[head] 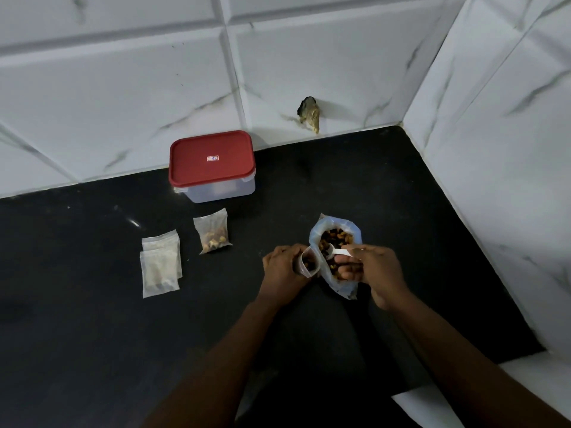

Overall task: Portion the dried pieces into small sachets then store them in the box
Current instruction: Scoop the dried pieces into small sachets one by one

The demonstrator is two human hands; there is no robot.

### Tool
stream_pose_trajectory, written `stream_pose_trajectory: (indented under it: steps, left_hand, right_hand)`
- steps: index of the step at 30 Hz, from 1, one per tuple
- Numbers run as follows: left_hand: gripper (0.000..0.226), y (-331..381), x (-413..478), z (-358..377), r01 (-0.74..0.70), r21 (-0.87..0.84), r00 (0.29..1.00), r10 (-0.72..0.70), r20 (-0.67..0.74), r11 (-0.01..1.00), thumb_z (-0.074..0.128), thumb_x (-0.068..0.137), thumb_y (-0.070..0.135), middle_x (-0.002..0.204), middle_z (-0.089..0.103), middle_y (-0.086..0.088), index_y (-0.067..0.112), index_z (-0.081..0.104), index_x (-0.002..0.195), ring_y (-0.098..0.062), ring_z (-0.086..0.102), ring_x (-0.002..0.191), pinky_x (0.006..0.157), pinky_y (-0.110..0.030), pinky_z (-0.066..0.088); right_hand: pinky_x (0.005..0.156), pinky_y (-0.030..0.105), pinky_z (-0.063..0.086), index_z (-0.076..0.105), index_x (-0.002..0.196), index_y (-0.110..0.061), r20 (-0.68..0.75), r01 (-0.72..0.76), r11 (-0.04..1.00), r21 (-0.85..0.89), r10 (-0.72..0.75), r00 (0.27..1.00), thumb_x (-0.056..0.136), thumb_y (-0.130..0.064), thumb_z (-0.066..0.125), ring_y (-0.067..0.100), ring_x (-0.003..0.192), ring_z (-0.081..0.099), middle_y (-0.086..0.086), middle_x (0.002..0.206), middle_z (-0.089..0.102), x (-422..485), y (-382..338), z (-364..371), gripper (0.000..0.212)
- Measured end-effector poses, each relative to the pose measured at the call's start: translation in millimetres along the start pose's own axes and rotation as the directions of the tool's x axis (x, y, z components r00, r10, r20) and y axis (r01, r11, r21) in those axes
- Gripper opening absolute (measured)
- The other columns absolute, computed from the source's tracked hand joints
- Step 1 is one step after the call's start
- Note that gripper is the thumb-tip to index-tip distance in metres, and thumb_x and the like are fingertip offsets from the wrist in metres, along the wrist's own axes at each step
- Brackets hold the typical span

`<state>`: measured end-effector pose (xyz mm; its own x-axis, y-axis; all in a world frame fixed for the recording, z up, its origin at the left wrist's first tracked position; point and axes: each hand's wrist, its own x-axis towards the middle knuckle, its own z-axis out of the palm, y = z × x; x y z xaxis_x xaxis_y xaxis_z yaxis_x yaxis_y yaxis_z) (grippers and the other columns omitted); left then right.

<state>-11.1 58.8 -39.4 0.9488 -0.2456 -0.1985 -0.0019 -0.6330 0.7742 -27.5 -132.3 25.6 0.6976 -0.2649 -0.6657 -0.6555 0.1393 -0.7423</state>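
Observation:
A large clear bag [341, 285] of brown dried pieces [335, 237] stands open on the black counter. My right hand [375, 270] holds a white spoon [335, 252] whose bowl dips into that bag. Just left of it, my left hand [285, 267] grips a small open sachet [309, 263] with a few pieces inside. One filled sachet [213, 231] lies flat farther left. Two empty-looking sachets [160, 262] lie overlapped at the left. The clear box with a red lid [211, 163] sits closed against the back wall.
White marble-look tiled walls [494, 149] close the counter at the back and the right. A dark broken hole [309, 114] shows in the back wall. The black counter [77, 319] stretches left and toward me.

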Motion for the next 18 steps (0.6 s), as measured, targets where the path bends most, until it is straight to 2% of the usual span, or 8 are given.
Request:
stream_pose_trajectory:
  steps: [6,9,13,16,18]
  left_hand:
    - [0.034,1.6,0.4,-5.0,0.012,0.018,0.999,-0.013,0.041,1.000,0.083,0.081,0.042,0.110,0.058,0.025,0.044,0.063,0.109,-0.007,0.050,0.119,0.112,-0.048,0.039]
    - [0.034,4.1,-0.6,-6.7,0.015,-0.002,0.999,-0.015,0.048,1.000,0.083,0.081,0.042,0.105,0.055,0.030,0.047,0.060,0.105,-0.005,0.049,0.119,0.113,-0.048,0.038]
    - [0.035,4.2,-1.6,-5.4,0.013,0.010,0.999,-0.014,0.038,1.000,0.083,0.080,0.045,0.113,0.060,0.025,0.045,0.062,0.108,-0.005,0.049,0.120,0.112,-0.048,0.038]
    - [0.032,3.5,-1.9,-5.7,0.016,-0.012,0.998,-0.015,0.056,1.000,0.082,0.078,0.049,0.110,0.061,0.028,0.052,0.059,0.100,-0.003,0.050,0.119,0.111,-0.047,0.040]
    - [0.030,5.4,-3.0,-6.7,0.007,-0.040,0.999,-0.005,0.043,0.999,0.082,0.078,0.047,0.107,0.061,0.028,0.050,0.061,0.099,0.002,0.050,0.116,0.109,-0.042,0.041]
  right_hand:
    - [0.063,0.026,0.057,0.068,0.113,-0.006,0.054,-0.096,0.976,0.194,0.088,0.995,0.102,-0.012,0.054,0.018,0.078,0.073,0.013,0.094,0.078,0.8,-2.3,0.9,0.020]
    - [0.063,0.026,0.057,0.069,0.112,-0.007,0.060,-0.104,0.976,0.190,0.095,0.994,0.102,-0.013,0.054,0.015,0.072,0.071,0.012,0.093,0.078,-0.3,-2.8,-2.5,0.019]
    - [0.062,0.025,0.056,0.069,0.113,-0.008,0.083,-0.098,0.980,0.172,0.085,0.993,0.102,-0.014,0.054,0.013,0.071,0.070,0.011,0.093,0.078,0.3,-4.6,-9.4,0.020]
    - [0.060,0.023,0.049,0.069,0.113,-0.010,0.094,-0.093,0.983,0.160,0.079,0.992,0.102,-0.015,0.052,0.011,0.067,0.065,0.009,0.095,0.077,-0.7,-4.9,-10.7,0.021]
    - [0.057,0.022,0.046,0.069,0.114,-0.010,0.098,-0.096,0.983,0.156,0.082,0.992,0.102,-0.016,0.052,0.010,0.065,0.061,0.008,0.096,0.076,-1.7,-3.4,-13.2,0.021]
